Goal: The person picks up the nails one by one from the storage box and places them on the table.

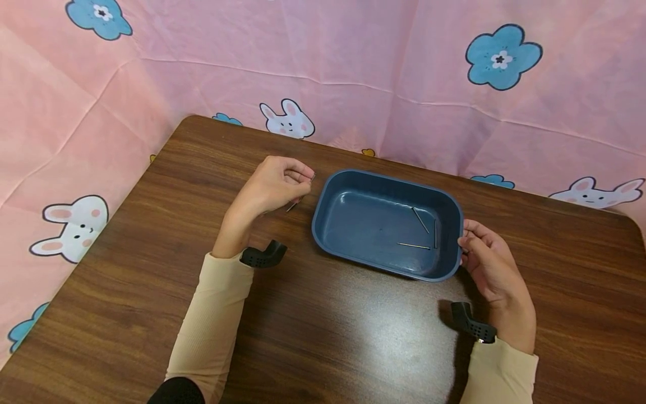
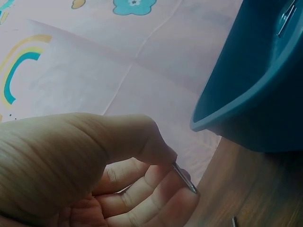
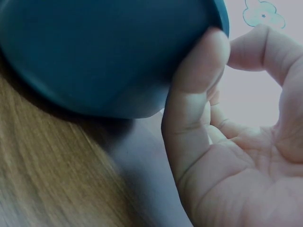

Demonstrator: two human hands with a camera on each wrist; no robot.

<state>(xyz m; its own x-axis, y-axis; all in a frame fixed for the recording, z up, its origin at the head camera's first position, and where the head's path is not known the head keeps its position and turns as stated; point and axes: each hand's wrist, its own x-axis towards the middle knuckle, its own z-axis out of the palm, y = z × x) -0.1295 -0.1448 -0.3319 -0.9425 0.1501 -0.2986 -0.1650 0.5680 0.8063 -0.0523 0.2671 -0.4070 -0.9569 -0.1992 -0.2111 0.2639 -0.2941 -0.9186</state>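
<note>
A thin grey metal rod [image 2: 184, 178] is pinched between the thumb and fingers of my left hand [image 1: 280, 182], just left of the blue plastic tub [image 1: 373, 224]. Under that hand, another thin rod [image 1: 291, 207] lies on the table; most of it is hidden by the hand. Inside the tub, toward its right end, are three slim metal rods, one leaning near the right wall [image 1: 436, 233], one slanted [image 1: 420, 220] and one lying crosswise [image 1: 414, 246]. My right hand [image 1: 492, 264] grips the tub's right end, thumb and fingers at the rim [image 3: 222, 19].
The brown wood-grain table [image 1: 313, 331] extends all around the tub. Behind it and on the left hangs a pink cloth [image 1: 353, 50] printed with rabbits and blue flowers. Black camera mounts sit on the left wrist [image 1: 263, 255] and right wrist [image 1: 471, 324].
</note>
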